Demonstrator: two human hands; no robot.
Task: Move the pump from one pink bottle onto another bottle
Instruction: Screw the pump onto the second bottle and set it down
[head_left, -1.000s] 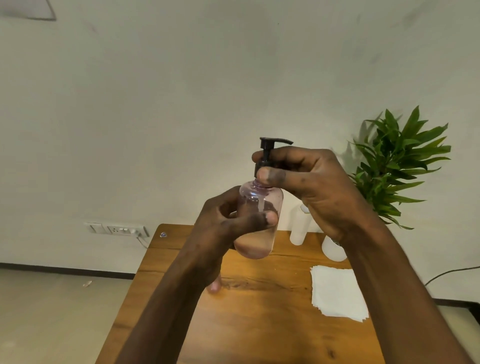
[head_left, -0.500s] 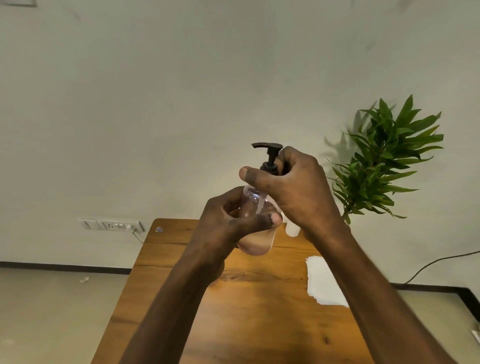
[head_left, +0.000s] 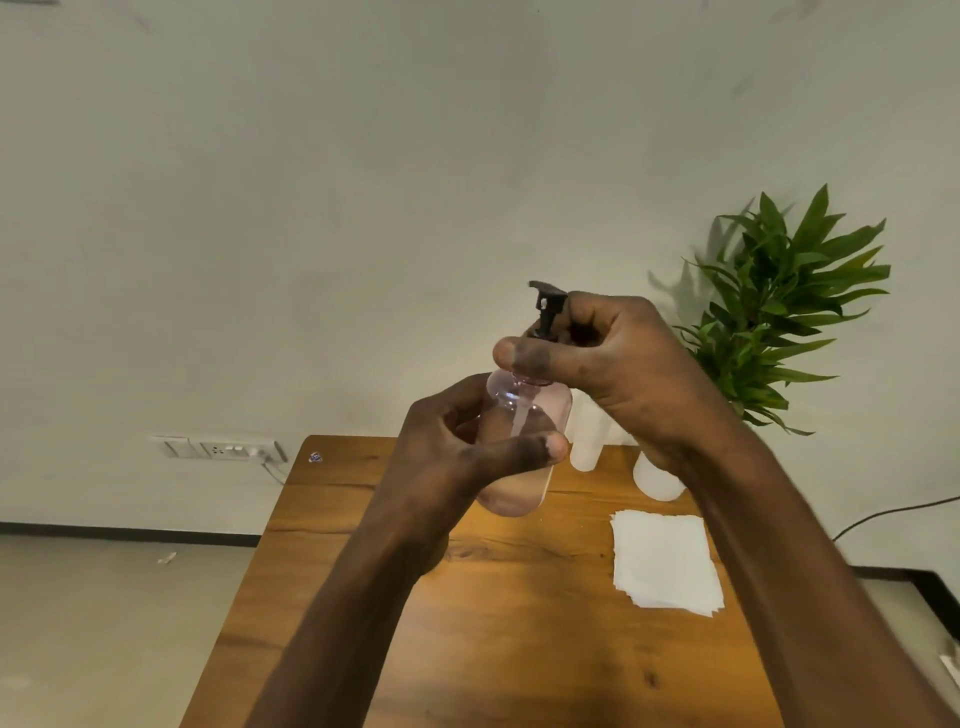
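Pump (head_left: 546, 304) collar pinched by my right hand (head_left: 618, 358); left hand (head_left: 467, 447) grips pink bottle (head_left: 522, 441). Unscrewing step, I judge; next: lift pump clear.

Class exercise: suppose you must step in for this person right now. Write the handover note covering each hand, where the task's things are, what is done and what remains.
Left hand: grips the pink bottle, held up above the wooden table.
Right hand: fingers pinch the black pump at its collar on the bottle's neck.
Done: bottle lifted, pump gripped.
Whether the pump is loosened cannot be told.
Left: unscrew the pump, lift it out, fit it on the other bottle, which is not clearly in view.
Also on the table: two white bottles and white paper.
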